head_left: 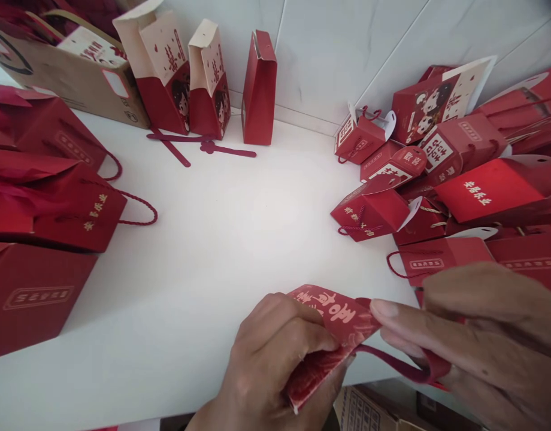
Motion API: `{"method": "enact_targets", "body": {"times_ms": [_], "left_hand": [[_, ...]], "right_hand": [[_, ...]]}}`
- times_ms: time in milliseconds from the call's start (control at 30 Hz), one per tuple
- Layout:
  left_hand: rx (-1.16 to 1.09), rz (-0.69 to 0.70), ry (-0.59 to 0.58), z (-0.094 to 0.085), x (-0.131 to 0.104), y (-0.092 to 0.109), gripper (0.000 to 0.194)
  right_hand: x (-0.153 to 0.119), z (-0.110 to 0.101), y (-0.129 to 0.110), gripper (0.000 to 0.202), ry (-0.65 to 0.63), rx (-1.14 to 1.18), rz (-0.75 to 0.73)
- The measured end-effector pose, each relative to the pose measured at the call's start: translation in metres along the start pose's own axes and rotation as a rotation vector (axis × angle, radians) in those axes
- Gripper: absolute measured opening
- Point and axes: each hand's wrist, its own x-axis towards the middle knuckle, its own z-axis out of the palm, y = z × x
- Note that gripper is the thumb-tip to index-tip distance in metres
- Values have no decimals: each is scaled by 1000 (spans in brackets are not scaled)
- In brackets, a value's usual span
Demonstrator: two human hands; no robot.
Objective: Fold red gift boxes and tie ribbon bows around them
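Near the front edge of the table, my left hand (266,353) is closed around a red gift box (336,314) with pale lettering on its face. The box is tilted, and its lower part is hidden by my fingers. On its right, my right hand (477,341) pinches a dark red strap handle (403,363) that loops out from the box's edge. My right fingertips touch or nearly touch the corner of the box. Loose straps (230,149) of a similar dark red lie at the back of the white table (239,233).
Upright red-and-cream boxes (161,66) and a plain red box (261,90) line the wall. Small red gift boxes (374,209) crowd the right side. Larger red bags (46,299) stand left, before a cardboard carton (91,84). Below the table edge is another carton (365,410).
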Motion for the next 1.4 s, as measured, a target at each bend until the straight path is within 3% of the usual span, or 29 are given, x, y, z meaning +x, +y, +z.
{"method": "enact_targets", "body": {"times_ms": [200, 533, 1400], "left_hand": [[-15, 10, 4, 0, 2, -1, 23], [-27, -13, 33, 0, 1, 0, 22], [-117, -83, 47, -3, 7, 2, 18]], "right_hand": [[15, 0, 1, 41, -209, 85, -69], [22, 9, -10, 16, -210, 211, 132], [27, 9, -6, 13, -275, 412, 244]]}}
